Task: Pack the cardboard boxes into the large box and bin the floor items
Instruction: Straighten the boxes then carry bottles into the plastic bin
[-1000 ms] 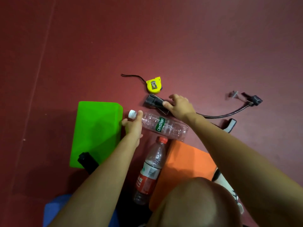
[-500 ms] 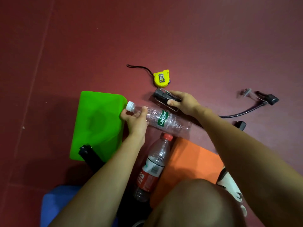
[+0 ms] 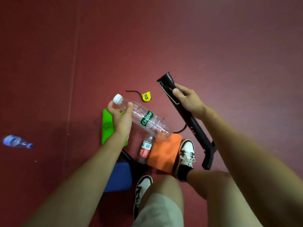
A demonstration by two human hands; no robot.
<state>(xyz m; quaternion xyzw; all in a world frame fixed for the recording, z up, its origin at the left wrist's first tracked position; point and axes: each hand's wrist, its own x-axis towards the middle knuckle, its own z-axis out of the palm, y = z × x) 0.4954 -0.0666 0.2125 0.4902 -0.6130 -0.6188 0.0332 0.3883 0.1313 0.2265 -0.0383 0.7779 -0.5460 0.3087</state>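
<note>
Dark red floor fills pretty much everything. Biggest item is the long black pump, up off the floor and slanting from upper left to lower right. The right hand grips it near its top end, fingers curled round the shaft, thumb lying along the front.

On the floor there are three foam pads, blue, green and orange, with sneakers beside them.

The clear Cestbon bottle is in the air too. The left hand pinches it just below the white cap, thumb on one side and fingers on the other, and the body angles down right past the palm.

A red-label bottle lies between the pads. A blue bottle sits far off left. A little yellow tape measure lies on the floor between the two hands.
</note>
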